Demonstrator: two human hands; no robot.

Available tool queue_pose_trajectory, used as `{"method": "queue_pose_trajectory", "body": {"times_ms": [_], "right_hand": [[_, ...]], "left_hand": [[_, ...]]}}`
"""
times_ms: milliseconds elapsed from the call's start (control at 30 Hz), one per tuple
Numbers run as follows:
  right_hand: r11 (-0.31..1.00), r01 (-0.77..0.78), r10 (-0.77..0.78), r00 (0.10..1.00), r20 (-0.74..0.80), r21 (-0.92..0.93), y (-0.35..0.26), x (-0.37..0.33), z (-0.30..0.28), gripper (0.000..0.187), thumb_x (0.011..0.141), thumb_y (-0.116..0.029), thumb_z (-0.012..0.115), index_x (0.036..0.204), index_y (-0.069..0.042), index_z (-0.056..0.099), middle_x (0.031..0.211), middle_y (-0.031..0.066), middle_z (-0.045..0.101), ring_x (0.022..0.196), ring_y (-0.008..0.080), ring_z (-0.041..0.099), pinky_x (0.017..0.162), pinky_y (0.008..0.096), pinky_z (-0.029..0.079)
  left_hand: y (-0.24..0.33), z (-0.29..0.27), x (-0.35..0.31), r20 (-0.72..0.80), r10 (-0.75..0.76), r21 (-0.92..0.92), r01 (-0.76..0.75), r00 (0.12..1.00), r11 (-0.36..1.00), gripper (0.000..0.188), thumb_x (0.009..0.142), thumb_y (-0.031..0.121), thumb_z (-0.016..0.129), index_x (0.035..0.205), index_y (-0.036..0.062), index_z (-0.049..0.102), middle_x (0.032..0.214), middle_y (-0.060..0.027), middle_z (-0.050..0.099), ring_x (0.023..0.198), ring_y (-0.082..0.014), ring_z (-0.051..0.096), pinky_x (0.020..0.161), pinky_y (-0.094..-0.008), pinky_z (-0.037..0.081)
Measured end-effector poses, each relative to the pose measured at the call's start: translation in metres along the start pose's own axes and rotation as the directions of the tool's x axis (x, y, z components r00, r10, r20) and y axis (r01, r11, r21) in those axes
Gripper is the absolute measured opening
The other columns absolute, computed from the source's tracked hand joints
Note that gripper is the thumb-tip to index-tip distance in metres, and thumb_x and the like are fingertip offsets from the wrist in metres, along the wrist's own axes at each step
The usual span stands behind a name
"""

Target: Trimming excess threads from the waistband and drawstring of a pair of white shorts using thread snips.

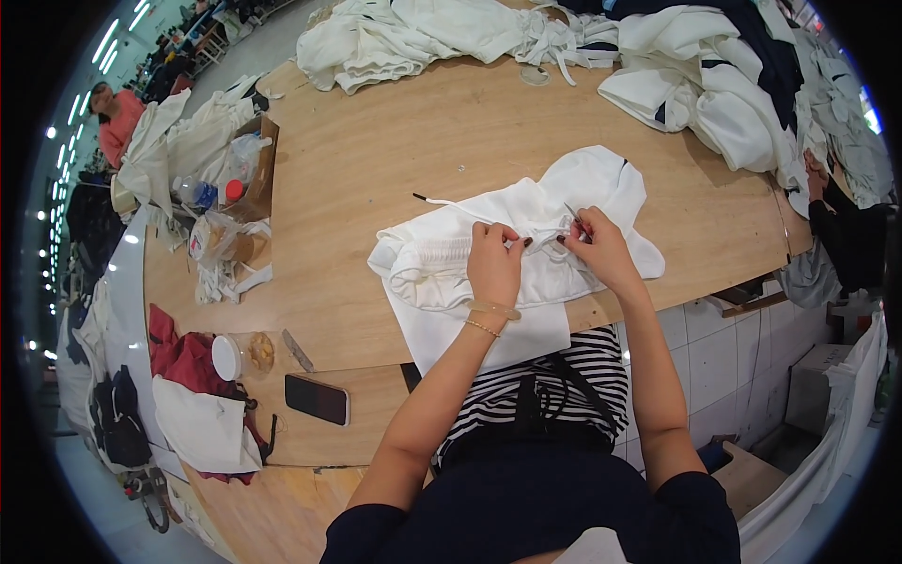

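Observation:
White trousers or shorts [592, 180] with a gathered elastic waistband [442, 252] lie on the table in front of me. A white drawstring [443, 202] with a black tip trails over the cloth. My left hand [495, 266] rests on the garment beside the waistband, thumb and fingers pinched on a bit of white cord. Close to its right, my right hand [603, 250] is closed around small thread snips [571, 213], whose pointed metal tip sticks up past the fingers. Its thumb and fingertip also press at the white cord; exactly what they pinch is partly hidden.
White garments [395, 42] are heaped along the far edge, with more [705, 89] at far right. On the left are a cardboard box [266, 169], a clear jar [256, 354], a knife-like tool [298, 350], a phone [318, 399] and red cloth [188, 355]. Another person [117, 117] is far left.

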State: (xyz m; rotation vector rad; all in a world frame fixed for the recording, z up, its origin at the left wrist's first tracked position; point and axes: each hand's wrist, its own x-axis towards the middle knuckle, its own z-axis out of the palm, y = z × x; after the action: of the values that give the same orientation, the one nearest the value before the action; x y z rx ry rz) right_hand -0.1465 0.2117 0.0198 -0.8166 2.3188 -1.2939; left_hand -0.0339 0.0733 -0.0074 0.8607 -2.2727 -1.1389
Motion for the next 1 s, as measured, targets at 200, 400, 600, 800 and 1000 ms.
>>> {"method": "queue_pose_trajectory", "body": {"times_ms": [200,400,600,800,1000], "right_hand": [[0.99,-0.031,0.027,0.999,0.025,0.136,0.002,-0.004,-0.005,0.019,0.078,-0.01,0.066,0.088,0.001,0.055,0.084,0.0067,0.053,0.072,0.0156,0.05,0.067,0.0293,0.043],[0.934,0.082,-0.012,0.98,-0.2,0.347,-0.027,-0.021,-0.019,0.022,0.087,-0.011,0.061,0.104,0.002,0.056,0.09,0.0055,0.058,0.074,0.0101,0.049,0.065,0.0248,0.042],[0.98,-0.039,0.067,0.988,-0.138,0.196,-0.074,-0.057,-0.008,0.019,0.081,-0.006,0.068,0.09,-0.001,0.052,0.068,0.0066,0.061,0.054,0.0103,0.049,0.051,0.0252,0.04],[0.963,0.167,-0.206,0.963,-0.176,-0.21,-0.052,-0.061,0.022,0.017,0.077,-0.011,0.069,0.084,-0.006,0.054,0.07,0.0107,0.064,0.052,0.0269,0.058,0.047,0.0344,0.042],[0.894,0.226,-0.306,0.939,-0.159,-0.387,-0.06,-0.053,0.032,0.014,0.08,-0.012,0.065,0.082,-0.008,0.052,0.066,0.0075,0.06,0.055,0.0269,0.058,0.047,0.0363,0.042]], "left_hand": [[-0.011,-0.008,0.008,0.114,-0.029,-0.247,0.056,0.993,0.967,0.01,0.08,0.002,0.065,0.085,0.0,0.056,0.082,-0.0118,0.061,0.067,-0.0202,0.058,0.063,-0.0304,0.048],[-0.017,-0.008,0.007,0.094,-0.076,-0.526,0.115,0.993,0.843,0.011,0.083,-0.001,0.06,0.09,-0.001,0.052,0.081,-0.0094,0.061,0.069,-0.0168,0.058,0.065,-0.0281,0.048],[-0.004,-0.017,0.008,0.034,0.0,-0.496,0.017,0.999,0.868,0.012,0.085,-0.003,0.058,0.094,0.0003,0.051,0.081,-0.0086,0.062,0.073,-0.0164,0.062,0.065,-0.0275,0.05],[0.008,-0.032,0.015,0.001,0.169,-0.327,-0.159,0.986,0.932,0.01,0.086,-0.001,0.057,0.094,0.003,0.052,0.078,-0.0102,0.063,0.071,-0.0216,0.065,0.063,-0.0307,0.05],[0.012,-0.038,0.018,0.029,0.254,-0.271,-0.237,0.967,0.933,0.012,0.087,-0.001,0.055,0.096,0.0054,0.05,0.078,-0.0108,0.062,0.073,-0.0254,0.066,0.061,-0.0334,0.05]]}}
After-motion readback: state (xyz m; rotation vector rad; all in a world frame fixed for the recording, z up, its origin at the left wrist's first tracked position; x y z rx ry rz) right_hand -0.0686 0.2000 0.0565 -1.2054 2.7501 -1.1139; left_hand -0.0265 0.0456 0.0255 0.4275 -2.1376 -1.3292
